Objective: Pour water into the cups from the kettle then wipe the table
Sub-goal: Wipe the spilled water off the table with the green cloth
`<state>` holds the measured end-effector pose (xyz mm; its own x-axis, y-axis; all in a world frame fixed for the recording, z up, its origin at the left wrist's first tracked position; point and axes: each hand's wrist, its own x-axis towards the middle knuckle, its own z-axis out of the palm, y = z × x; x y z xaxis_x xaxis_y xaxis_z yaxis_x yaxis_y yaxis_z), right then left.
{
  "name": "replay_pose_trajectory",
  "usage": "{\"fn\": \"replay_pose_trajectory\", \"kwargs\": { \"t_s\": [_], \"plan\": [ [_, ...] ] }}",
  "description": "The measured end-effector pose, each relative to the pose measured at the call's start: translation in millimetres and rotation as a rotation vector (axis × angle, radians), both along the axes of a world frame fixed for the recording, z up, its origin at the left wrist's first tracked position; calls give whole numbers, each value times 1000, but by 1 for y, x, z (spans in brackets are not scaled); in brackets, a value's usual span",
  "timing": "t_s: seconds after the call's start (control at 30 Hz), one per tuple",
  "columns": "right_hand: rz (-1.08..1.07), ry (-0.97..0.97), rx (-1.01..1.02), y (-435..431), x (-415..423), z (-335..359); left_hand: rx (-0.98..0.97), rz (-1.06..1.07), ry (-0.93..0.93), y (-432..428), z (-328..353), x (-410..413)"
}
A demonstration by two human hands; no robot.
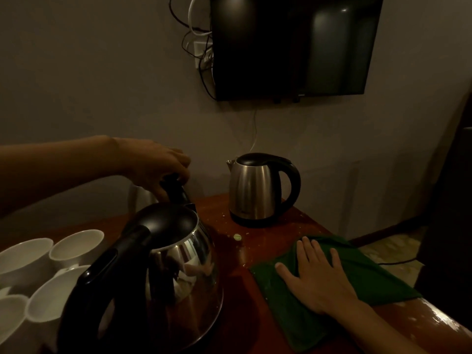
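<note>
The right hand (316,279) lies flat on the green cloth (370,279), palm down, fingers straight and spread. It grips nothing. The cloth is folded and lies on the right part of the wooden surface (268,241), reaching its right edge.

The left hand (158,164) is at the back left, fingers curled round the black handle of the left kettle (141,196). Only part of this kettle's steel body shows behind the near kettle (178,264). Whether it stands on the surface cannot be told.

The near kettle, steel with a black lid and handle, stands at the front between the cups and the cloth, apart from both hands. The far kettle (252,187) stands upright on its black base at the back of the surface, lid closed, spout to the left, beyond the cloth.

Four white cups are grouped at the left edge: one (76,245) just beside the near kettle, one (23,254) left of it, one (53,292) lower down, and one (10,310) at the frame edge. In the dim light their contents cannot be told.

Pale specks (237,236) lie on the surface between the far kettle and the cloth.

A dark television (293,47) hangs on the wall above, with cables (196,39) at its left.
</note>
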<state>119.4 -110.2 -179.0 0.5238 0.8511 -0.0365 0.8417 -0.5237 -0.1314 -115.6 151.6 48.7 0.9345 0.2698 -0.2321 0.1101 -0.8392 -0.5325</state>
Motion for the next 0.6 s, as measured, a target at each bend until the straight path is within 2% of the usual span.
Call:
{"fn": "replay_pose_trajectory", "kwargs": {
  "t_s": [0.1, 0.37, 0.5, 0.6],
  "plan": [
    [-4, -2, -4, 3, -1, 1, -90, 13, -42, 4, 0, -1],
    [4, -5, -6, 19, -2, -1, -396, -2, -338, 15, -18, -9],
    [4, -3, -3, 27, -2, -1, -308, 33, -504, 18, -37, -1],
    [5, -3, -2, 29, -2, 0, -211, 136, -517, 16, -46, 12]
  ]
}}
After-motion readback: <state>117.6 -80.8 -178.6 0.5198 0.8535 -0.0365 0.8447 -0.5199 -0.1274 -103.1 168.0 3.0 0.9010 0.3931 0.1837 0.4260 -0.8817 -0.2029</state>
